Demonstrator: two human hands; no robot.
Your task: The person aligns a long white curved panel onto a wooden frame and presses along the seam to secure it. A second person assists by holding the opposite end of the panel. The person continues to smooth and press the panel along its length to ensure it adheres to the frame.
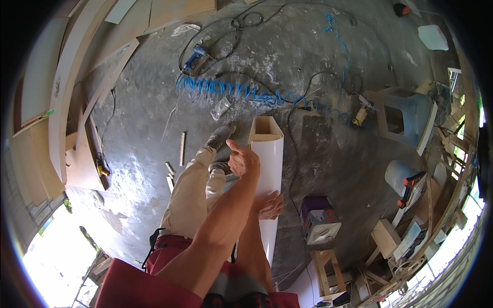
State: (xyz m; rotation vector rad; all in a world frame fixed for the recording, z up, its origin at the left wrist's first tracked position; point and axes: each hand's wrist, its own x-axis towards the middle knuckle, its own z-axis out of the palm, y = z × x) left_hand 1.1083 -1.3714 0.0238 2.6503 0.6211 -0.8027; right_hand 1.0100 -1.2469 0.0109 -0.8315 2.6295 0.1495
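Observation:
A long, hollow box [267, 164] with a glossy white face runs from near my body away from me. Its far end is open and shows bare wood edges. My left hand [243, 160] is at its left edge close to that end, thumb sticking out and fingers curled. What those fingers hold, if anything, is hidden. Nearer to me, my right hand [269, 206] lies across the white face, its bent fingers reaching the right edge. My legs and shoes are just left of the box.
A blue coiled air hose [221, 88] and dark cables cross the floor beyond the box, by a blue power tool [195, 57]. A work light [322, 226] stands to the right. Wooden panels [67, 102] lean at the left; a bluish cabinet [403, 118] is far right.

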